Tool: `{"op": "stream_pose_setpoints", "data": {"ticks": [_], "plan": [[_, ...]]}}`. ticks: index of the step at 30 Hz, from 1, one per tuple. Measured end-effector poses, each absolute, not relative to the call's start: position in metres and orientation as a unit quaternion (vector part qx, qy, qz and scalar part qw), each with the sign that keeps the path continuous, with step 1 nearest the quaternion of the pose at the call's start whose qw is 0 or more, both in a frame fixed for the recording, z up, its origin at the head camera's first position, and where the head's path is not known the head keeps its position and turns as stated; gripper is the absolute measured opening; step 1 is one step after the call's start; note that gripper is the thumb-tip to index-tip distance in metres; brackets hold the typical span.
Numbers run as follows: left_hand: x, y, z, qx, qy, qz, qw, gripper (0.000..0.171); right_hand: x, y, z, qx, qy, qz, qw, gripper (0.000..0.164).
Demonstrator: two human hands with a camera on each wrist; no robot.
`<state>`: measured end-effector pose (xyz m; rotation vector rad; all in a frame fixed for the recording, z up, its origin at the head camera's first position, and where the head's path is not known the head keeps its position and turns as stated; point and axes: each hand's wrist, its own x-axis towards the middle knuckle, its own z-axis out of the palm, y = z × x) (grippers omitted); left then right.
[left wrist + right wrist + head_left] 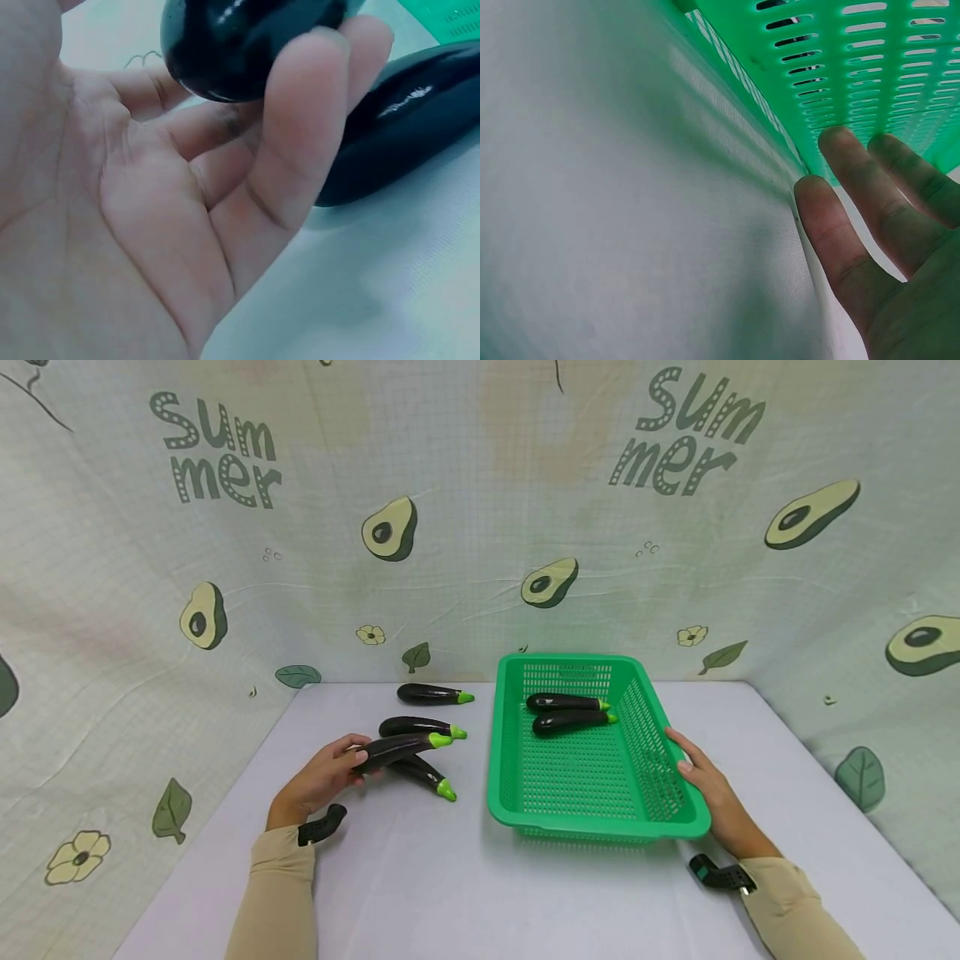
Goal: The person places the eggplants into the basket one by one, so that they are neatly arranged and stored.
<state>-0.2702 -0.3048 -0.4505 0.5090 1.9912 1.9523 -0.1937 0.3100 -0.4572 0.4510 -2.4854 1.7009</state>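
My left hand (326, 777) grips a dark eggplant (397, 749) with a green stem end, holding it above two others on the table. One of these eggplants (416, 725) lies just behind it and another eggplant (422, 770) slants out beneath it. In the left wrist view the held eggplant's rounded end (225, 52) sits at the fingers. On the right, my right hand (708, 785) holds the green basket (600, 827) at its right rim, thumb at the edge. In the right wrist view, fingers (866, 187) lie along the slotted outer wall. Two eggplants (573, 720) lie inside the basket.
Farther back on the white table (420, 877) lies a single eggplant (427, 694), left of the basket. A printed cloth (465, 527) with avocados and lettering hangs behind the table and along its sides.
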Motion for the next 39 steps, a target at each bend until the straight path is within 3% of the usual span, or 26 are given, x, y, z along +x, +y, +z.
{"op": "stream_pose_setpoints", "data": {"ticks": [6,23,39], "plan": [[-0.269,-0.298,-0.45,0.169,0.694,0.683,0.155,0.041,-0.193,0.309,-0.456,0.151,-0.812,0.561,0.049,0.053],[-0.273,-0.292,-0.448,0.168,0.676,0.705,0.132,0.04,-0.194,0.31,-0.455,0.155,-0.812,0.56,0.05,0.053],[-0.276,-0.272,-0.438,0.173,0.716,0.67,0.092,0.05,-0.194,0.31,-0.456,0.15,-0.817,0.554,0.05,0.053]]}}
